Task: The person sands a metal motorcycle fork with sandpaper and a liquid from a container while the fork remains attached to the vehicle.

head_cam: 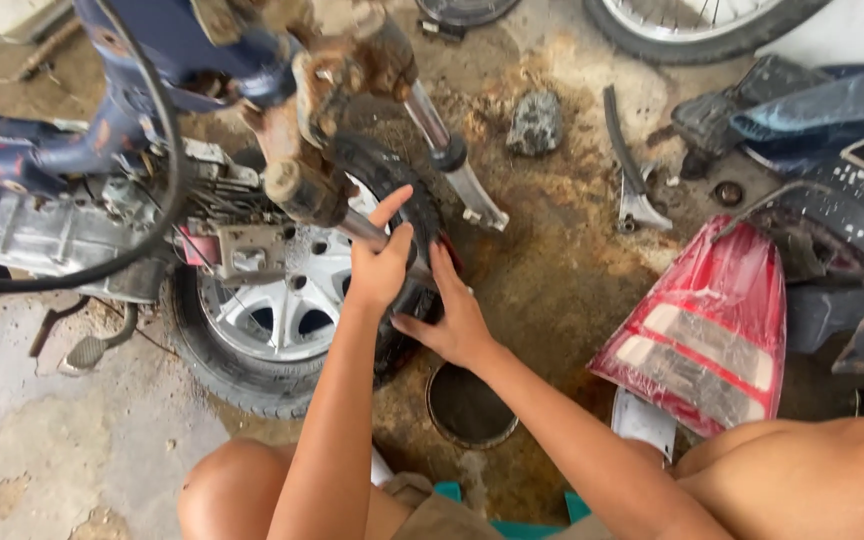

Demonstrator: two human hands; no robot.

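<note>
Your tire is black rubber w/ a worn, dusty tread, standing upright at frame center, right against the lower fork tube of a stripped blue motorbike. Just left of it and partly behind lies a second wheel, silver cast spokes w/ its own black tire, flat-ish on the stained concrete floor. The chrome fork leg slants down to the right of the tire.

Hard to read: the tire's lower half is hidden behind your wrists, so you can't see where it meets the floor. The bike frame is cut off at top and left. Whether the tire is on a rim or loose — can't tell. A round dark pan sits near your forearms, contents unclear.

Your left hand grips the tire's near edge together w/ the fork tube, fingers curled shut around it, index finger sticking up along the tread. Your right hand is pressed on the tire's right sidewall, fingers spread fairly wide, tips curling behind the rubber; thumb points left.

Off to the right: a red tail-light lens, dark body panels, a rock.
</note>
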